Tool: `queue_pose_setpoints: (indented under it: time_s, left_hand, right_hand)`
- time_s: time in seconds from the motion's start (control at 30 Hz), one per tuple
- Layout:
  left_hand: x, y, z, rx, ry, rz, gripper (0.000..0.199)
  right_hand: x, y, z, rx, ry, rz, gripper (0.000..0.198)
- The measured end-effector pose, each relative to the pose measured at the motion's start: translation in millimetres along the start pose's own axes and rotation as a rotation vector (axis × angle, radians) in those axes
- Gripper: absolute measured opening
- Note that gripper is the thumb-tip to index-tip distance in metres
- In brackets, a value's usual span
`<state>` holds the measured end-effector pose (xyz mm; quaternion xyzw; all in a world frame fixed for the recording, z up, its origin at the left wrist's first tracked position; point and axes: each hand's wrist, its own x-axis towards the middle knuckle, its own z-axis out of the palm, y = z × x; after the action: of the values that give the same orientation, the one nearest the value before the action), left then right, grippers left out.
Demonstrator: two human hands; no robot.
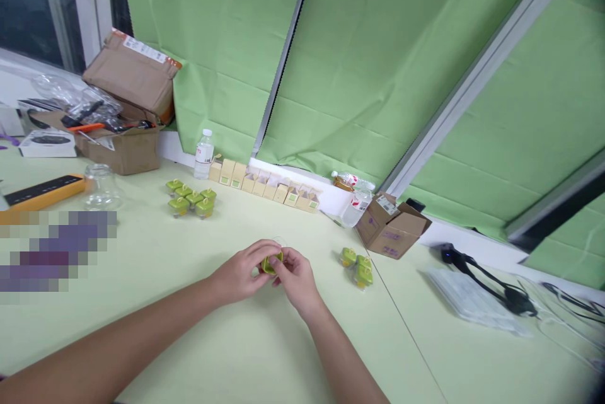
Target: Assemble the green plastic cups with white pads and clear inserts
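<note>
At the middle of the table, my left hand (243, 271) and my right hand (296, 275) both close their fingers around a small green lid (271, 264). A thin clear edge shows just behind the fingers; whether it belongs to the same piece I cannot tell. To the right of my hands stand 3 small clear containers with green lids (363, 273). Several more of these green-lidded containers (189, 199) are grouped at the back left. Each lid has a small loop on top.
A row of small open cardboard boxes (259, 183) lines the back edge, beside an upright water bottle (204, 154). Other bottles (357, 205) lean by an open carton (392, 225). At left are a glass jar (101, 188), a power strip (45, 191) and a filled box (125, 149).
</note>
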<state>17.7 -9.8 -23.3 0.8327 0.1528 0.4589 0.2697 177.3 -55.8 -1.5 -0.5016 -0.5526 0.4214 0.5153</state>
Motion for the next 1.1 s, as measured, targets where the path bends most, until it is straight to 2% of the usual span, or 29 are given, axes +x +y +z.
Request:
queue_pose_setpoints:
  time_s: [0.13,0.3,0.53,0.87,1.1]
  left_hand:
    - [2.0,5.3,-1.2,-0.005,-0.006,-0.011,0.051]
    - [2.9,13.7,-9.5,-0.041,-0.043,-0.025,0.062]
    - [5.0,5.5,-12.0,0.002,0.000,-0.148,0.031]
    - [7.8,6.6,-12.8,-0.119,-0.086,-0.291,0.020]
    - [8.1,-0.6,-12.5,-0.039,-0.071,-0.335,0.009]
  right_hand:
    - [1.2,-0.4,-0.3,0.045,0.018,0.008,0.025]
    - [1.7,-1.7,-0.7,0.081,0.040,0.017,0.027]
    - [-0.4,-6.3,0.3,0.116,0.035,0.042,0.034]
    - [-3.2,-5.6,0.6,0.102,-0.002,0.020,0.032]
    - [-1.8,-2.6,-0.5,0.044,0.032,0.026,0.030]
